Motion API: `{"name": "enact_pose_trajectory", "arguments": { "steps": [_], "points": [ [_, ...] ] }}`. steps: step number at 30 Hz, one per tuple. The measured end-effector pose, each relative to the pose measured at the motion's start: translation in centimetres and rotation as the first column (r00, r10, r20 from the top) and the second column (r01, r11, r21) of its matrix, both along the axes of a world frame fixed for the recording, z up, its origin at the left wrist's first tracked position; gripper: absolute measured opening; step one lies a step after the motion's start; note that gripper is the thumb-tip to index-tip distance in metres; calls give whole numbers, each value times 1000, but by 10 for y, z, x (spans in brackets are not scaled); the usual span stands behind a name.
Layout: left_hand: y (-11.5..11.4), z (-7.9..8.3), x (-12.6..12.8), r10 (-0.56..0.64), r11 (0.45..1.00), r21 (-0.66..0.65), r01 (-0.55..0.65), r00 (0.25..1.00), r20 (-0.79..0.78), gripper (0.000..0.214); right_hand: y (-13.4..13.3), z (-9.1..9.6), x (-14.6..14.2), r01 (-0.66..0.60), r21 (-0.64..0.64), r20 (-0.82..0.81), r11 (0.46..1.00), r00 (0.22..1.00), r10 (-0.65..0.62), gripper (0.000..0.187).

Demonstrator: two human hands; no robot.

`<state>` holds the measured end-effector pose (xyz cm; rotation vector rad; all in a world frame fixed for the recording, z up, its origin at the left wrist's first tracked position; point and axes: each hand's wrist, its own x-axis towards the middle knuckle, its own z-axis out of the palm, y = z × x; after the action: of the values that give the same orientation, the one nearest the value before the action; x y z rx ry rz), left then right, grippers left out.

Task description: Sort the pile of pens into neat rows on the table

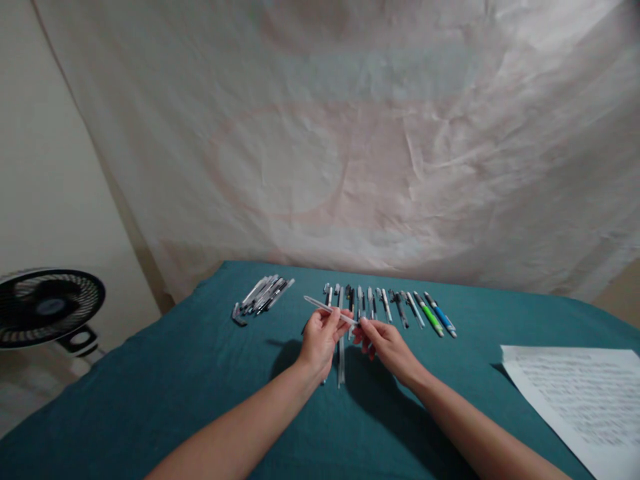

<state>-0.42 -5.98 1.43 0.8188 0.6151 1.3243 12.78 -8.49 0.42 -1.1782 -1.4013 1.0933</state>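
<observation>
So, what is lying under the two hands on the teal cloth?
One pale pen lies on the teal cloth below them. The left hand and right hand, holding a clear pen, cover its far part; anything else there is hidden.

both hands over teal surface (200, 373), pinching same thin clear pen (325, 307): left hand (320, 337) on its middle, right hand (385, 343) at its near tip. just behind, row of pens (390, 305) (green and blue at right end). loose pen pile (263, 295) further left. printed sheet (575, 387) at right, fan (47, 307) off surface, far left.
</observation>
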Motion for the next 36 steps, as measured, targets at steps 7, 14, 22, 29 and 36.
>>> {"name": "enact_pose_trajectory", "arguments": {
  "steps": [7, 14, 22, 29, 36],
  "points": [
    [1, -3, -1, 2, 1000, -4, -2, 1000, 14, 19, 1, -1, 1, 22, 26, 22, 999, 1000, -22, 36],
    [1, -5, -1, 3, 1000, 0, -3, 1000, 6, 19, 0, 2, 1, 34, 51, 65, 998, 997, -38, 35],
    [2, -4, 0, 15, 1000, -6, -15, 1000, -3, 19, 0, 0, 1, 18, 29, 41, 999, 999, -19, 38],
    [1, -4, 0, 33, 999, -26, -34, 999, -5, 19, 1, 0, 1, 82, 63, 34, 995, 996, -85, 32],
    [3, -9, -1, 28, 999, -19, -28, 1000, -5, 19, 1, 1, 1, 33, 56, -5, 998, 999, -32, 33]
  ]
}}
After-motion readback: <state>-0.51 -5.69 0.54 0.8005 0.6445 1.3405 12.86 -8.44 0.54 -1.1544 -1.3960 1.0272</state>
